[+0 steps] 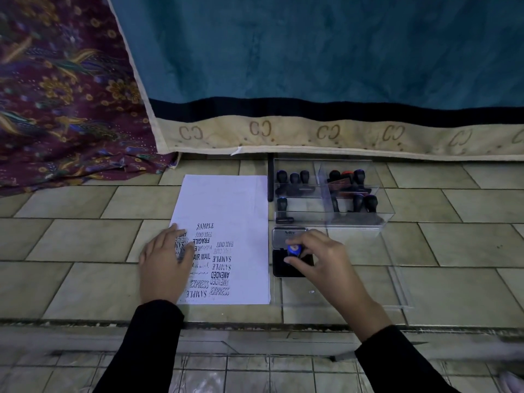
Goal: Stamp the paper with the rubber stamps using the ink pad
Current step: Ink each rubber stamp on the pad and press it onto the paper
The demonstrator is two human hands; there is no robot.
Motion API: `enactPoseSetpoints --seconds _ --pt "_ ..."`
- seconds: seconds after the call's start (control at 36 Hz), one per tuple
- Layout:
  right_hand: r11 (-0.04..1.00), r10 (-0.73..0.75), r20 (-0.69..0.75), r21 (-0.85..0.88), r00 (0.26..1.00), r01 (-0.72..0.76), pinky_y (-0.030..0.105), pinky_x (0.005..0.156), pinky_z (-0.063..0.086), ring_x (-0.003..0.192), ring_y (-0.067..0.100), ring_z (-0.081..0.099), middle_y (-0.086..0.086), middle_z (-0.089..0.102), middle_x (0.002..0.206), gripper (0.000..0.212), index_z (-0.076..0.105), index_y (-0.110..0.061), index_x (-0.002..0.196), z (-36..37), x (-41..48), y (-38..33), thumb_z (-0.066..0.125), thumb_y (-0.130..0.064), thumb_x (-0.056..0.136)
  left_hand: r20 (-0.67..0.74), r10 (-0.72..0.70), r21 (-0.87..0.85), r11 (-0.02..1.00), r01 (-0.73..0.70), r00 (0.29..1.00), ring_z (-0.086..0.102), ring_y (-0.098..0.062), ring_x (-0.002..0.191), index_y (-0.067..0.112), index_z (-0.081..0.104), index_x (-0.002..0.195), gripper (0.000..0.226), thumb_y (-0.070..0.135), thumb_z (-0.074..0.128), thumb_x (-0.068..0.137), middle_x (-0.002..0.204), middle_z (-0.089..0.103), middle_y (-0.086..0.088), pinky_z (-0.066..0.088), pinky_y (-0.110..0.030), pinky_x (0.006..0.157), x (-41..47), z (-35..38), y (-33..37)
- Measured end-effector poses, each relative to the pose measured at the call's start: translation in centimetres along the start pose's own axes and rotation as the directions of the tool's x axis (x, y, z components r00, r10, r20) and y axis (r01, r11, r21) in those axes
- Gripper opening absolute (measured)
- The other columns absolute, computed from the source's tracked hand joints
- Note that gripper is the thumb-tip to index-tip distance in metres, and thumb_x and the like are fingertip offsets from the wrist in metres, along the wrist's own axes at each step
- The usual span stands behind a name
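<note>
A white paper (226, 199) lies on the tiled floor, its lower half covered with several black stamped words. My left hand (166, 262) rests flat on the paper's lower left part. My right hand (326, 259) grips a rubber stamp with a blue-topped handle (294, 250) and holds it down on the black ink pad (279, 268). The pad's silver lid (286, 236) stands open behind it. A clear plastic box (329, 211) behind the pad holds several black-handled stamps in compartments.
A clear lid (368, 287) lies flat on the floor under and to the right of the ink pad. A black pen (270, 177) lies between paper and box. A teal blanket (312, 66) and a patterned cloth (62, 95) hang behind. A floor step edge (255, 324) runs in front.
</note>
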State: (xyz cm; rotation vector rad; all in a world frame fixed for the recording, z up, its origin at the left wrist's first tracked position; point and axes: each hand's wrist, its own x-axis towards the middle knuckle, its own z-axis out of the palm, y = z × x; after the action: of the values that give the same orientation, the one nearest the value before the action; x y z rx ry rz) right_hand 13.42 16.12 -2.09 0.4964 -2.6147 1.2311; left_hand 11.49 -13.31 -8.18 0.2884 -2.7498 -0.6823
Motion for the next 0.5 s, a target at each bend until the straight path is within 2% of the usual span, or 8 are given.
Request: enactPoseSetpoints --seconds 0.22,0.42,0.5 --pt "0.999 -0.027 0.037 -0.028 0.999 0.028 0.031 0.073 0.056 0.079 0.012 0.065 0.0 0.067 0.103 0.025 0.069 -0.01 0.104 -0.3 -0.9 -0.2 0.073 -0.007 0.079 -0.001 0.004 0.005 1.0 -0.004 1.0 0.046 -0.024 0.128 0.019 0.061 0.119 0.029 0.026 0.061 0.092 0.139 0.055 0.002 0.028 -0.043 0.11 0.0 0.1 -0.2" --pt "0.999 -0.038 0.04 -0.029 0.998 0.039 0.028 0.073 0.056 0.081 0.007 0.065 -0.001 0.068 0.094 0.016 0.067 -0.009 0.091 -0.3 -1.1 -0.2 0.074 -0.005 0.077 -0.001 -0.003 0.005 1.0 0.003 1.0 0.045 -0.024 0.128 0.019 0.061 0.12 0.029 0.026 0.062 0.091 0.14 0.054 0.001 0.028 -0.044 0.11 0.0 0.1 -0.1" --pt "0.999 -0.033 0.045 -0.01 0.998 0.033 0.025 0.075 0.055 0.083 0.003 0.064 -0.004 0.065 0.095 0.016 0.066 -0.009 0.092 -0.3 -1.4 -0.1 0.073 -0.004 0.078 -0.002 -0.006 0.002 1.0 0.006 1.0 0.046 -0.024 0.128 0.019 0.062 0.119 0.029 0.026 0.062 0.091 0.14 0.054 0.001 0.028 -0.044 0.111 0.0 0.0 0.0"
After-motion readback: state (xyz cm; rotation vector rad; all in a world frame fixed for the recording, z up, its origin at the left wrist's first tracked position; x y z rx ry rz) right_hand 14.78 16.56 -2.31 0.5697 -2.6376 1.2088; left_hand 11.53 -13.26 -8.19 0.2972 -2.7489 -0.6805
